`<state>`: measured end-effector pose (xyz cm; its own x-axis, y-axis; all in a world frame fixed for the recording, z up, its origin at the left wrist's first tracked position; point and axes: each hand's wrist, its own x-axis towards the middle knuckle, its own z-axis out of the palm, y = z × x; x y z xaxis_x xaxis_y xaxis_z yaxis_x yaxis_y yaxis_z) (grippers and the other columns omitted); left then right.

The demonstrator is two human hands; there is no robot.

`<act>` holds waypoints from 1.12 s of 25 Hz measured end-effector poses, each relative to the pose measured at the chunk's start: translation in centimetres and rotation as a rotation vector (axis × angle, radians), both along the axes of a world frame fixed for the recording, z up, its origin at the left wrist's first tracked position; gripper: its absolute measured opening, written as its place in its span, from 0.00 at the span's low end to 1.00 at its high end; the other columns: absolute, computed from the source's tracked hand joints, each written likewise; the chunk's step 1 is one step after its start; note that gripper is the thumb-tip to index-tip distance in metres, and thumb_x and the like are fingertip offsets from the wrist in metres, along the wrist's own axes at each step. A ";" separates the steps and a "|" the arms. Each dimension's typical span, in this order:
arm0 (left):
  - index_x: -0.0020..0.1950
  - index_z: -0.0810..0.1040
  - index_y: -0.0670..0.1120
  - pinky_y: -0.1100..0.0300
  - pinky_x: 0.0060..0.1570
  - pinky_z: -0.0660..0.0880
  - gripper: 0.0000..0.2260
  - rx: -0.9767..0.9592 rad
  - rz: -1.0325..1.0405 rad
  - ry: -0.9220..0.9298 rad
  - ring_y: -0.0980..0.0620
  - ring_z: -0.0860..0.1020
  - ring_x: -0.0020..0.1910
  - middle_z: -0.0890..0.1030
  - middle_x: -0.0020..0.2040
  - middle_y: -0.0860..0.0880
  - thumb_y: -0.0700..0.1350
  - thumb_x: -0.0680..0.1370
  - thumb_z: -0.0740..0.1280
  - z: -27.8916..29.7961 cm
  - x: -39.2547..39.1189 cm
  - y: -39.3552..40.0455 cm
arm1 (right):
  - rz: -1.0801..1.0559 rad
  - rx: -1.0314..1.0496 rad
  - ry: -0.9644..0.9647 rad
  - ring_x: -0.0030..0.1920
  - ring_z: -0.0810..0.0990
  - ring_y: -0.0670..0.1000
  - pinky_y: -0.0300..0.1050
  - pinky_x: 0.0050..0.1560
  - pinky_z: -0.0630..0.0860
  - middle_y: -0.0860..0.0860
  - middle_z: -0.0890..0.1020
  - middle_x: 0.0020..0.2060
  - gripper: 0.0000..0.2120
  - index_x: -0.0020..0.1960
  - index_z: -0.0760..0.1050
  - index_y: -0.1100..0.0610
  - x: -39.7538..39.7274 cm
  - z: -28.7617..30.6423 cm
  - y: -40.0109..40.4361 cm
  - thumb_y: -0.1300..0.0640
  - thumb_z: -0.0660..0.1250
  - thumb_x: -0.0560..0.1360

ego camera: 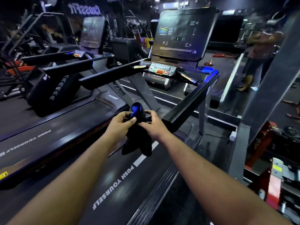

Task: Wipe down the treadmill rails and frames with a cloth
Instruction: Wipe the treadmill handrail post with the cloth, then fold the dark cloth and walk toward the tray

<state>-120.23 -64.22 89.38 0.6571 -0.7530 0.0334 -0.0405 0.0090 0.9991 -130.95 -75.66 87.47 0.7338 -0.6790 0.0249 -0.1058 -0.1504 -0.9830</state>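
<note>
Item: cloth (137, 140), dark, with a blue patch showing at its upper fold. Held in mid-air above the treadmill belt (113, 181), near the rear end of the right handrail (186, 104) but not touching it. Upper part bunched between the two hands; lower part hangs loose in a drooping fold.

Left hand (121, 122): fingers curled round the cloth's upper left portion, thumb on top, grasping it.

Right hand (151, 124): fingers and thumb pinch the cloth's right side, just beside the left hand.

Treadmill: belt printed "PUSH YOURSELF" in white, lettering running along its length. Ribbed side rail (155, 195) along the belt's right edge. Left handrail (110, 75) and right handrail extend back from the console (162, 70), which carries a red button and rows of small keys. Large dark display screen (181, 33) stands upright above the console, faint icons lit.

Adjacent: second treadmill (53, 111) along the left, with its own screen and the same belt wording.

Background: dim gym floor; a person (259, 54) standing at the far right; red equipment (263, 151) at the right edge; a "CROSSFIT" sign, mirrored, at upper left.
</note>
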 end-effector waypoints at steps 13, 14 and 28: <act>0.48 0.76 0.50 0.62 0.37 0.73 0.06 -0.059 0.566 -0.085 0.54 0.74 0.37 0.74 0.40 0.48 0.40 0.81 0.65 0.1 4.6 8.0 | 0.290 -0.237 -0.075 0.42 0.79 0.48 0.43 0.45 0.73 0.49 0.83 0.40 0.04 0.50 0.78 0.56 11.9 0.9 2.7 0.58 0.67 0.77; 0.47 0.75 0.50 0.63 0.36 0.72 0.07 -0.055 0.638 -0.085 0.56 0.73 0.36 0.74 0.39 0.50 0.39 0.81 0.64 0.0 4.7 9.9 | 0.287 -0.177 -0.104 0.41 0.78 0.49 0.44 0.44 0.73 0.50 0.82 0.39 0.04 0.48 0.78 0.57 12.6 0.7 3.6 0.59 0.64 0.77; 0.68 0.71 0.50 0.51 0.61 0.75 0.15 0.337 1.249 -0.178 0.48 0.77 0.59 0.78 0.62 0.47 0.44 0.81 0.66 -2.4 -1.6 45.1 | 0.911 -0.832 -0.028 0.51 0.81 0.59 0.49 0.47 0.74 0.53 0.84 0.49 0.08 0.50 0.76 0.48 16.7 -0.2 30.1 0.57 0.70 0.72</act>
<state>-121.84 -19.15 86.98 0.9205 0.3708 0.1230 0.0290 -0.3788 0.9250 -114.25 -45.52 87.25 0.9230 0.3099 0.2281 0.3848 -0.7390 -0.5530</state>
